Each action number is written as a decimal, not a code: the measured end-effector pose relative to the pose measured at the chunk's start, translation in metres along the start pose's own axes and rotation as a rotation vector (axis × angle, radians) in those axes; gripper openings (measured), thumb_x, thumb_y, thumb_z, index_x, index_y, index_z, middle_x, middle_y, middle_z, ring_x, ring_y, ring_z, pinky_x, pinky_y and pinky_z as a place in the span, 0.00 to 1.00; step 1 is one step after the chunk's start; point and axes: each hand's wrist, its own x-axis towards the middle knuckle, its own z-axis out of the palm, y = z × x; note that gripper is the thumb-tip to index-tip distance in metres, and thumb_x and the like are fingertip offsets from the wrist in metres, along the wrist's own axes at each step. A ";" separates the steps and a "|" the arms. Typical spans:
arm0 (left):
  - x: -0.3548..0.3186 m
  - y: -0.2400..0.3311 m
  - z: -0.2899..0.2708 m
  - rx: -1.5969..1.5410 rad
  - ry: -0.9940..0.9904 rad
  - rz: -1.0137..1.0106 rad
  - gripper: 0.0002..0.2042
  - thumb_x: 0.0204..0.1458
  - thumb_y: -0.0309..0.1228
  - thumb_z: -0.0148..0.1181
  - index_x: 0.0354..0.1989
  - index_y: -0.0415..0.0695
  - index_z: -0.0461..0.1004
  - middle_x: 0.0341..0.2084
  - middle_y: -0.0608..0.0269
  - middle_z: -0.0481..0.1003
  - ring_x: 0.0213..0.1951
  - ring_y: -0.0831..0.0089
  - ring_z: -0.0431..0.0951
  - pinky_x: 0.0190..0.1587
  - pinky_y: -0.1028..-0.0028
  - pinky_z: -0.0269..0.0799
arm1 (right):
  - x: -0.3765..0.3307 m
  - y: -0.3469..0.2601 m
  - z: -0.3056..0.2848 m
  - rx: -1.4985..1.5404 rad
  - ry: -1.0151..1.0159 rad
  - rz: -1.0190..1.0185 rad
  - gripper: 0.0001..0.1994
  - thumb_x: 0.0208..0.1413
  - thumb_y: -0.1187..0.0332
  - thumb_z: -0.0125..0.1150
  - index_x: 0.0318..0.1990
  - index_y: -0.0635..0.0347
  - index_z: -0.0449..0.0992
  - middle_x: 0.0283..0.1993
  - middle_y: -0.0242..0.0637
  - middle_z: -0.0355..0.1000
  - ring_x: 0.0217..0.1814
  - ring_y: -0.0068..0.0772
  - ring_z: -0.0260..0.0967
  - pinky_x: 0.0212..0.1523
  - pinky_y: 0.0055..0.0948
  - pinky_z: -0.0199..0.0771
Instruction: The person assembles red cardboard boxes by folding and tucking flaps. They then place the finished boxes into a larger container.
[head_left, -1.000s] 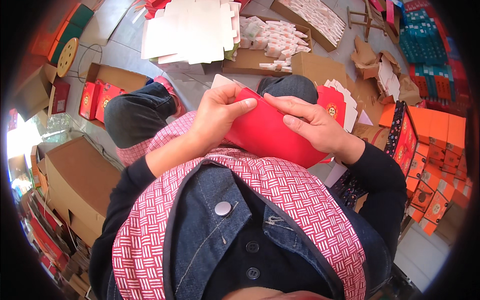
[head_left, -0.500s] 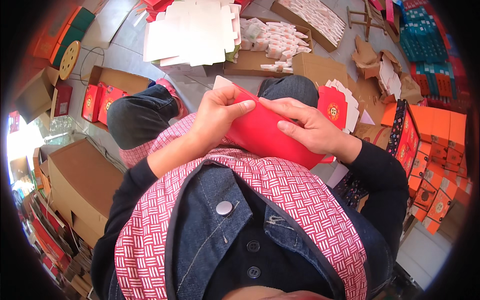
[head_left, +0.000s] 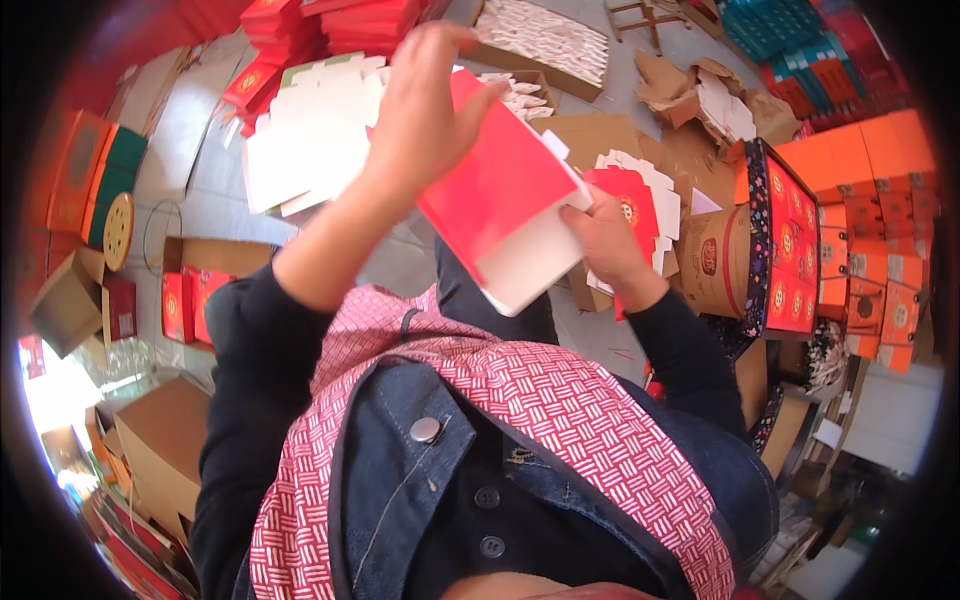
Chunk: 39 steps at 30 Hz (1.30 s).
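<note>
A red cardboard box (head_left: 500,175), folded up into shape, is held tilted in front of me. Its near end is open and shows the white inside. Low on its right side my right hand (head_left: 608,240) grips it, thumb at the rim of the open end. My left hand (head_left: 425,115) is raised at the far left of the box, fingers stretched out and thumb over the red face; whether it touches is unclear. Small white flaps stick out along the box's right edge. Flat red-and-white box blanks (head_left: 640,205) lie just beyond my right hand.
White flat blanks (head_left: 310,130) are piled at far left, with red box stacks (head_left: 370,25) behind. A carton of small white packets (head_left: 545,45) stands at the far middle. On the right are a tray of red boxes (head_left: 790,240) and orange boxes (head_left: 875,160).
The red piece has gone from flattened to an opened-out box with its white inside showing. My left hand has lifted up and away; the right has moved down to the box's near end.
</note>
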 end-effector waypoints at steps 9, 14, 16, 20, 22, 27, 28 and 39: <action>-0.120 0.056 0.030 -1.348 -0.105 -1.239 0.13 0.57 0.34 0.57 0.43 0.36 0.70 0.37 0.56 0.74 0.37 0.70 0.76 0.41 0.72 0.73 | 0.017 0.047 0.045 -0.276 0.315 -0.370 0.23 0.53 0.81 0.41 0.59 0.66 0.64 0.47 0.49 0.73 0.47 0.38 0.72 0.48 0.27 0.68; -0.110 0.037 0.052 -1.313 0.128 -1.135 0.12 0.56 0.30 0.57 0.45 0.38 0.69 0.35 0.57 0.75 0.34 0.67 0.78 0.37 0.70 0.75 | 0.009 0.058 0.045 -0.385 0.294 -0.562 0.29 0.50 0.79 0.42 0.64 0.64 0.59 0.53 0.55 0.69 0.53 0.46 0.69 0.52 0.33 0.67; -0.112 0.035 0.057 -1.307 0.160 -1.122 0.12 0.56 0.29 0.57 0.46 0.38 0.68 0.35 0.57 0.76 0.33 0.66 0.78 0.37 0.70 0.75 | 0.010 0.051 0.036 0.268 0.049 -0.420 0.26 0.54 0.74 0.44 0.63 0.65 0.59 0.56 0.51 0.68 0.54 0.41 0.69 0.52 0.33 0.68; -0.110 0.040 0.060 -1.287 0.156 -1.116 0.11 0.56 0.30 0.56 0.45 0.38 0.70 0.34 0.57 0.76 0.35 0.66 0.77 0.41 0.68 0.74 | 0.022 0.018 0.016 0.741 -0.056 -0.057 0.27 0.62 0.58 0.47 0.62 0.68 0.59 0.58 0.43 0.66 0.56 0.29 0.66 0.54 0.29 0.68; -0.109 0.042 0.060 -1.281 0.149 -1.121 0.11 0.56 0.30 0.56 0.45 0.37 0.69 0.35 0.57 0.76 0.35 0.66 0.77 0.42 0.68 0.74 | 0.030 0.018 0.019 0.645 0.011 -0.096 0.24 0.63 0.57 0.50 0.58 0.70 0.64 0.55 0.41 0.69 0.55 0.25 0.67 0.53 0.26 0.68; -0.107 0.041 0.060 -1.274 0.139 -1.134 0.12 0.57 0.29 0.55 0.46 0.36 0.69 0.36 0.56 0.76 0.35 0.65 0.78 0.42 0.68 0.75 | 0.038 0.023 0.030 0.470 0.137 -0.269 0.18 0.62 0.66 0.53 0.54 0.72 0.69 0.51 0.40 0.71 0.51 0.21 0.68 0.51 0.22 0.68; -0.108 0.041 0.060 -1.279 0.143 -1.133 0.12 0.57 0.29 0.55 0.46 0.36 0.69 0.36 0.56 0.76 0.35 0.65 0.78 0.42 0.68 0.75 | 0.040 0.027 0.030 0.460 0.143 -0.280 0.19 0.62 0.66 0.53 0.54 0.72 0.69 0.51 0.40 0.72 0.50 0.20 0.68 0.51 0.21 0.68; -0.110 0.039 0.061 -1.293 0.150 -1.109 0.15 0.57 0.29 0.55 0.50 0.36 0.66 0.38 0.55 0.75 0.36 0.64 0.78 0.43 0.67 0.76 | 0.041 0.025 0.044 0.370 0.216 -0.355 0.19 0.61 0.65 0.55 0.54 0.72 0.70 0.45 0.37 0.74 0.45 0.19 0.68 0.46 0.18 0.68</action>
